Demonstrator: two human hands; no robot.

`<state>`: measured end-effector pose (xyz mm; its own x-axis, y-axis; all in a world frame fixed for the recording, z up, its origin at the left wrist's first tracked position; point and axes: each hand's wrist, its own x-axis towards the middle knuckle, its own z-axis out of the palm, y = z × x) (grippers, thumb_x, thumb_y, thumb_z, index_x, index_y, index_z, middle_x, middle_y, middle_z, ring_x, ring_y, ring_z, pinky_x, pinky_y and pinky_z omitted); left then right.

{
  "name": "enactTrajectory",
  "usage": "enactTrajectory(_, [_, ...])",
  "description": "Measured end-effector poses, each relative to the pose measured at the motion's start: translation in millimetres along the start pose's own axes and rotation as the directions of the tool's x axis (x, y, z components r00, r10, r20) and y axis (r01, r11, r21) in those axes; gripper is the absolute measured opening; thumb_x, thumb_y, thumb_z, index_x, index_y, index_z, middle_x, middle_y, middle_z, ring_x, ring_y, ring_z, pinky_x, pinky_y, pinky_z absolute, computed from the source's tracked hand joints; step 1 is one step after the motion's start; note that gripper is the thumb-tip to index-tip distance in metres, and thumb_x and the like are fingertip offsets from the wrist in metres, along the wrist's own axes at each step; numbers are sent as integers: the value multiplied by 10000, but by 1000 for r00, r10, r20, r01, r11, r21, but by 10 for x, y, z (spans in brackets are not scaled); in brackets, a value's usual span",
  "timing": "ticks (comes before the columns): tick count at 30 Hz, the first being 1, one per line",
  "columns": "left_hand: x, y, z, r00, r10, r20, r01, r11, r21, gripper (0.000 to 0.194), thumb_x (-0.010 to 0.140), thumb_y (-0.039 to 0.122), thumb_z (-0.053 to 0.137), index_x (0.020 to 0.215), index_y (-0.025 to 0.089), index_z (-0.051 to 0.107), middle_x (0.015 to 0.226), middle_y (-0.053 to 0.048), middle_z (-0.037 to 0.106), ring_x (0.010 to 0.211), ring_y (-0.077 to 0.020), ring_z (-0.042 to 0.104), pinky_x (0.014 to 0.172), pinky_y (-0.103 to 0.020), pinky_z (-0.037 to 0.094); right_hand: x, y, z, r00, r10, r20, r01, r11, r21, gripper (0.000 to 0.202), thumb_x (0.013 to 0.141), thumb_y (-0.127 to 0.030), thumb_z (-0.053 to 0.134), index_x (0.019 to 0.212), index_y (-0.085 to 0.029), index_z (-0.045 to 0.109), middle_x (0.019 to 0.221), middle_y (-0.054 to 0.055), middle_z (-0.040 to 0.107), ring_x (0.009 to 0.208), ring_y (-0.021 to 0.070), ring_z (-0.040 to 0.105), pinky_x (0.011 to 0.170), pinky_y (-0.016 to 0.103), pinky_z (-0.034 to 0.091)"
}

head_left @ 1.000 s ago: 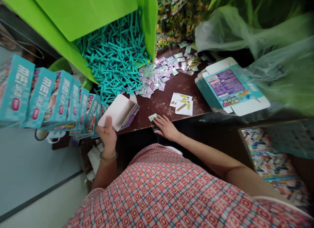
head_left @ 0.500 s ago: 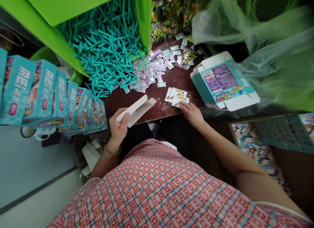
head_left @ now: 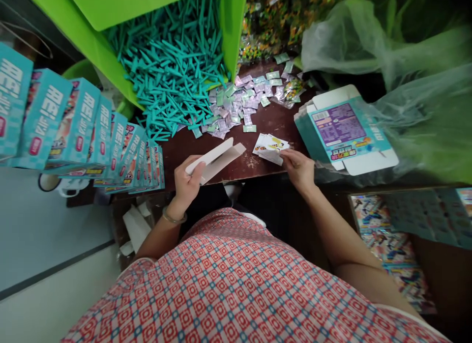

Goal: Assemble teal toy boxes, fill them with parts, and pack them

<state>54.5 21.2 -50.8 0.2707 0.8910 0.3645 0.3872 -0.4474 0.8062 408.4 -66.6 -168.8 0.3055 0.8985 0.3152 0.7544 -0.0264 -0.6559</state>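
My left hand [head_left: 189, 180] grips a small carton [head_left: 221, 161] whose near end is open, its white flaps sticking out over the table edge. At the front of the table, my right hand [head_left: 299, 170] pinches the edge of some white printed cards [head_left: 271, 145], which are fanned out and slightly lifted at that side. The cards carry yellow and orange pictures. Behind them lie many small pastel sachets [head_left: 239, 102]. To the right of my right hand is a stack of flattened turquoise cartons [head_left: 350, 129] with a purple text panel on top.
A green bin [head_left: 238, 33] at the back spills turquoise plastic sticks [head_left: 177, 82]. Filled turquoise boxes [head_left: 49, 117] stand in a row on the left. Clear plastic sheeting [head_left: 342, 43] covers the back right. Printed packs [head_left: 387, 240] sit below the table on the right.
My right hand has gone from resting on the cards to pinching and raising their edge. The cards have shifted and fanned. My left hand still holds the carton; the whole view has shifted slightly.
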Motion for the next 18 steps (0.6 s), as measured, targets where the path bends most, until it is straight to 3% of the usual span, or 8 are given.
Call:
enactTrajectory(5, [35, -4, 8, 1000, -23, -5, 23, 999, -27, 451, 1040, 576, 569, 983, 170, 760, 888, -68, 756, 801, -189, 721, 753, -285, 592, 225, -453, -357, 981, -6, -193, 30, 992, 124, 242, 988, -423, 691, 878, -232, 789, 904, 68, 777, 830, 251, 757, 809, 451, 653])
enactTrajectory(7, [35, 1, 13, 999, -35, 8, 35, 999, -31, 465, 1041, 590, 557, 982, 176, 759, 886, -67, 756, 802, -189, 722, 756, -284, 591, 290, -785, -546, 976, -66, -208, 115, 965, 235, 143, 983, -364, 724, 896, -272, 792, 914, 46, 771, 849, 262, 755, 821, 475, 648])
enactTrajectory(9, [35, 7, 17, 999, -41, 20, 42, 999, -30, 464, 1042, 595, 552, 985, 184, 760, 888, -66, 758, 804, -190, 724, 760, -282, 590, 354, -1140, -629, 967, -206, -149, 246, 906, 344, 107, 1000, -293, 710, 992, -342, 806, 990, 12, 780, 919, 263, 759, 859, 478, 644])
enactTrajectory(11, [37, 12, 16, 999, -37, 23, 38, 999, -34, 445, 1042, 586, 558, 985, 193, 760, 894, -65, 762, 802, -194, 724, 760, -287, 591, 426, -1465, -524, 910, -413, -39, 394, 831, 394, 178, 1026, -268, 679, 1103, -372, 802, 1097, -6, 786, 973, 240, 758, 874, 443, 647])
enactTrajectory(13, [40, 14, 0, 1000, -21, 12, 22, 999, -34, 423, 1045, 565, 563, 964, 199, 759, 888, -63, 764, 781, -194, 717, 752, -293, 591, 495, -1716, -257, 794, -601, 88, 533, 759, 374, 194, 1066, -290, 624, 1148, -306, 799, 1145, 24, 794, 995, 229, 753, 900, 431, 643])
enactTrajectory(15, [41, 10, -36, 999, -12, -31, 11, 1000, -19, 406, 1048, 539, 568, 946, 195, 757, 848, -55, 755, 732, -184, 699, 712, -287, 582, 554, -1851, 30, 700, -694, 172, 624, 710, 326, 257, 1100, -318, 559, 1167, -238, 793, 1180, 62, 798, 1073, 240, 741, 987, 460, 619])
enactTrajectory(16, [39, 7, -61, 998, -8, -69, 7, 1000, -9, 395, 1051, 522, 571, 945, 191, 758, 834, -52, 752, 717, -179, 694, 692, -281, 576, 580, -1861, 131, 685, -707, 179, 644, 701, 305, 279, 1109, -319, 533, 1191, -230, 785, 1208, 65, 795, 1125, 242, 728, 1036, 473, 599])
enactTrajectory(18, [30, 2, -116, 990, 13, -140, -11, 1000, 13, 356, 1058, 472, 578, 973, 182, 767, 864, -57, 765, 753, -180, 716, 706, -275, 582, 641, -1752, 182, 720, -681, 136, 641, 727, 246, 283, 1109, -301, 513, 1246, -275, 760, 1274, 32, 778, 1216, 227, 693, 1102, 469, 564])
